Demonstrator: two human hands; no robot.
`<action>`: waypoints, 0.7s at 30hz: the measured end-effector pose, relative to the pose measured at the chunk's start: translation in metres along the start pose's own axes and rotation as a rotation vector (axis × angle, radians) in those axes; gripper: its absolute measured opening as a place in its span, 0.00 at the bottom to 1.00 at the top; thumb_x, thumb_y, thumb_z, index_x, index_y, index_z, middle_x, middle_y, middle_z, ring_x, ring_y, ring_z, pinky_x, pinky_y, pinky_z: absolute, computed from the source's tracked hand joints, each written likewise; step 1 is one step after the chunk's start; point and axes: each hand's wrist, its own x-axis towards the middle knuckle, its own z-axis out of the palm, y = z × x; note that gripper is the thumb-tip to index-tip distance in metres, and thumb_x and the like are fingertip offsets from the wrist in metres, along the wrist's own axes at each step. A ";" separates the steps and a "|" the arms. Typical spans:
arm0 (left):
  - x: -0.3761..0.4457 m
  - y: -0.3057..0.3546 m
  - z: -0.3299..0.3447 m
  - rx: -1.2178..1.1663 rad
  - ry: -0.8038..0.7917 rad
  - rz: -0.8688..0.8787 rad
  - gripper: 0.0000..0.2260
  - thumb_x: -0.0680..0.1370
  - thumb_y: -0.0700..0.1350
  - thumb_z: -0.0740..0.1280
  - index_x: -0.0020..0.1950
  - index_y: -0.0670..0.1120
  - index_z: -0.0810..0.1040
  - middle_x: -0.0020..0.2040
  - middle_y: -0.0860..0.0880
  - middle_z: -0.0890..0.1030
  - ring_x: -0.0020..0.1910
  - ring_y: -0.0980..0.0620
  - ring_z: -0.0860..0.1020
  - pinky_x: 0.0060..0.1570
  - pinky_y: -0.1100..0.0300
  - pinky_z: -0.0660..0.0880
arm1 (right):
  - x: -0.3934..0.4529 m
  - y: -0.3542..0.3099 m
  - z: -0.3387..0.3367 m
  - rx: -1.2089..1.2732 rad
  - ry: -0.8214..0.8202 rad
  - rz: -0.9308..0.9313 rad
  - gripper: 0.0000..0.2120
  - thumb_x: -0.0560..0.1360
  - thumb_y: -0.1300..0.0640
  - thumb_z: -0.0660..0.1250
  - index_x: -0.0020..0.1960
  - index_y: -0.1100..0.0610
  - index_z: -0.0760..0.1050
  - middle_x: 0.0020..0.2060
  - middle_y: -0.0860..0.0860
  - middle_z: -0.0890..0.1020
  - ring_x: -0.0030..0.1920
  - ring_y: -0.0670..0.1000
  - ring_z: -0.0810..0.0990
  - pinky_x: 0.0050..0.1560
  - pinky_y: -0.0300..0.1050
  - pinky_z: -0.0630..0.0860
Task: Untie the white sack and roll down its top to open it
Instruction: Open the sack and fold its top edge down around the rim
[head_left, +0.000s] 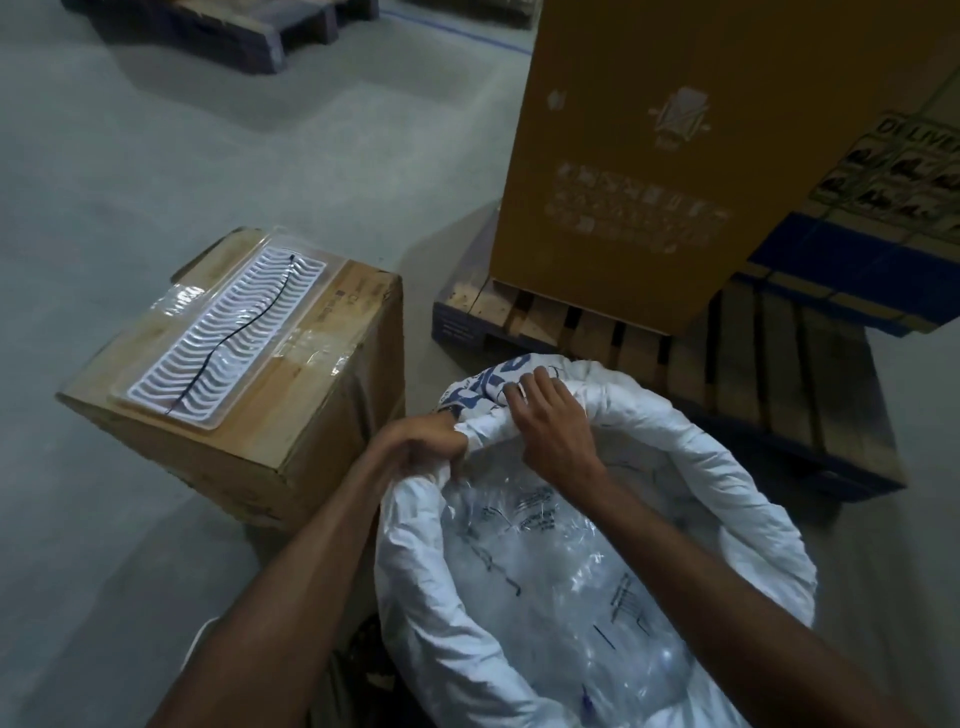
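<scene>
The white sack (675, 457) stands on the floor right of a cardboard box (291, 415), its soft, limp rolled rim gripped at the far-left edge by the left hand (431, 441) and seemingly pinched by the right hand (550, 415).

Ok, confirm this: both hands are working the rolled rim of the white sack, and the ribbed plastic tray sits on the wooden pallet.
One point is wrong. In the head view the ribbed plastic tray lies on top of the cardboard box, not on the wooden pallet. The left hand and right hand are indeed on the white sack rim.
</scene>
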 end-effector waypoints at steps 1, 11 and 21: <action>-0.001 0.003 0.001 0.081 0.007 -0.005 0.28 0.71 0.43 0.75 0.70 0.43 0.74 0.66 0.44 0.78 0.56 0.47 0.77 0.54 0.59 0.73 | 0.000 0.000 0.002 0.003 0.002 0.027 0.33 0.63 0.61 0.80 0.66 0.58 0.75 0.59 0.57 0.81 0.61 0.57 0.77 0.66 0.51 0.72; 0.034 0.032 0.043 0.356 0.596 0.125 0.23 0.75 0.51 0.68 0.69 0.49 0.74 0.65 0.46 0.79 0.63 0.45 0.78 0.62 0.52 0.75 | 0.059 0.029 -0.036 0.335 -0.544 0.018 0.17 0.71 0.53 0.75 0.59 0.54 0.81 0.59 0.56 0.83 0.58 0.56 0.80 0.55 0.46 0.71; 0.051 0.034 0.013 0.119 0.261 0.101 0.35 0.62 0.60 0.67 0.70 0.54 0.74 0.69 0.45 0.77 0.64 0.45 0.76 0.62 0.48 0.76 | 0.014 0.057 0.005 0.137 -0.278 0.265 0.38 0.71 0.41 0.75 0.74 0.55 0.64 0.68 0.57 0.76 0.66 0.59 0.75 0.71 0.60 0.65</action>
